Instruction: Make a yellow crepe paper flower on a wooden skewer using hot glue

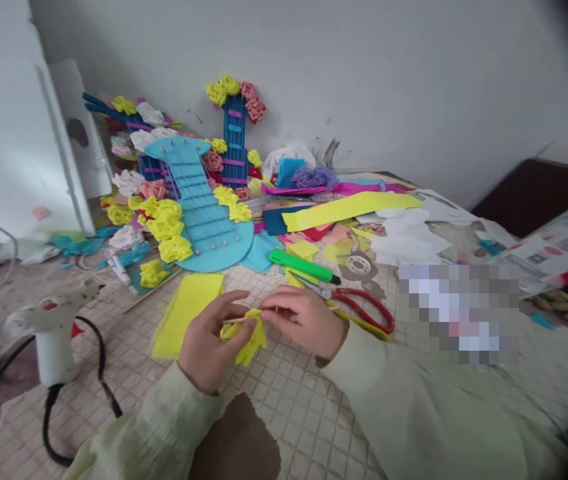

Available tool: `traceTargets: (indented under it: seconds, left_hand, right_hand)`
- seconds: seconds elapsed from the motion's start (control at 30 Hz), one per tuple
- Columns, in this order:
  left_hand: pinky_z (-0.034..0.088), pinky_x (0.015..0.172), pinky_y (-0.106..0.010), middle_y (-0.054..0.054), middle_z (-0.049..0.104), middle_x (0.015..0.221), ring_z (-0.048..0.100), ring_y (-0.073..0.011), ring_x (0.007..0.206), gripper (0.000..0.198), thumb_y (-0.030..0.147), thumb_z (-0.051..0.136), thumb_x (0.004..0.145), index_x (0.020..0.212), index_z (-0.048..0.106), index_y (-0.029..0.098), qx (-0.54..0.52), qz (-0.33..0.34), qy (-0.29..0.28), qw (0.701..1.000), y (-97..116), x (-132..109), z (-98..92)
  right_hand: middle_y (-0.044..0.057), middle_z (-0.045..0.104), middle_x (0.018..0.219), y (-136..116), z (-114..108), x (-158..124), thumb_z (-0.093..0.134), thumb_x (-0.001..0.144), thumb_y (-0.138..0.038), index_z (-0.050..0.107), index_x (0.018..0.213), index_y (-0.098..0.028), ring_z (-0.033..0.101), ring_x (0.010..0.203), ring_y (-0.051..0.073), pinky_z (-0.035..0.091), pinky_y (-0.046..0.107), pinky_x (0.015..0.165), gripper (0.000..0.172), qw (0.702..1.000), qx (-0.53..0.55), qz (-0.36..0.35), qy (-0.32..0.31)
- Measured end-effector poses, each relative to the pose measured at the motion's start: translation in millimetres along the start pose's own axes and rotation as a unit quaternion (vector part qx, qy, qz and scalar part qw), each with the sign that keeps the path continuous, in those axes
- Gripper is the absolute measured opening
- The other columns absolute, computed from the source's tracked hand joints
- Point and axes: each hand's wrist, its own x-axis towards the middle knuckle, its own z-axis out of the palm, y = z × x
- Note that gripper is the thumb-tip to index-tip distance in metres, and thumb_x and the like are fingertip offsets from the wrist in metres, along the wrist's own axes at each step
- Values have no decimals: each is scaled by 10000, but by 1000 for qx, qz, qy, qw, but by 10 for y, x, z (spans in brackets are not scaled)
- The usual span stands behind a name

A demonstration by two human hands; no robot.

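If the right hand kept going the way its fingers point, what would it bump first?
Probably the yellow felt piece in the left hand: the right hand points left along the thin stick it pinches, straight at it.

The support surface is a floor (294, 413) covered in small square beige tiles. A white glue gun (51, 327) stands upright on it at the left, with its black cable (101, 373) looping across the tiles. A flat yellow sheet (184, 310) lies near the centre. Behind it lies a blue guitar-shaped panel (204, 220) edged with yellow paper flowers. A green utility knife (301, 265) and red-handled scissors (364, 310) lie just beside each other to the right. Further back, a long yellow strip (349, 207) rests on mixed coloured paper scraps. A marker (120, 270) lies left of the panel.
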Motion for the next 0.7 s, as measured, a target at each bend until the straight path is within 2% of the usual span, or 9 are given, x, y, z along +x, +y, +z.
traceTargets:
  seconds: [0.1,0.23,0.4,0.47,0.6,0.7]
  left_hand:
    - [510,638,-273,-22,635,730,626,-166,724,347,281,578,666,994,518,189,8,14,-5,1000,13,-23,14]
    - [505,627,-272,-15,634,721,625,-160,693,354,279,572,671,1009,510,197,21,23,-20,999,20,-33,24]
    - [498,619,-278,-11,624,704,611,-155,667,351,292,555,677,1014,509,205,24,37,-26,999,12,-26,25]
    - [496,602,-269,-8,618,704,607,-156,667,357,298,553,673,1016,506,209,32,46,-35,998,-4,-21,15]
    - [488,569,-254,4,613,702,592,-148,631,376,321,560,660,1021,507,233,52,61,-47,996,-33,-12,-6]
    - [479,537,-237,6,616,697,587,-147,616,379,345,569,646,1008,521,241,64,51,-44,996,-13,-4,-14]
  right_hand:
    - [16,595,745,0,-54,12,470,819,-210,610,794,-153,520,655,96,409,201,589,154,999,42,9,-11]
    - [8,613,770,28,-95,9,486,811,-237,611,839,-162,535,654,91,419,202,592,149,996,76,5,-54]
    - [-9,598,721,68,-76,-21,474,814,-311,594,858,-163,529,447,50,427,181,479,195,982,151,61,-98]
    - [-7,600,740,76,-67,-32,470,813,-328,588,863,-163,535,428,48,417,169,434,209,976,174,69,-109]
    - [10,612,857,101,-73,-34,489,802,-324,595,896,-168,551,457,46,425,160,427,210,977,180,24,-110]
    - [5,622,832,117,-87,-17,522,787,-281,622,844,-177,576,573,68,458,173,554,155,988,125,-38,-82]
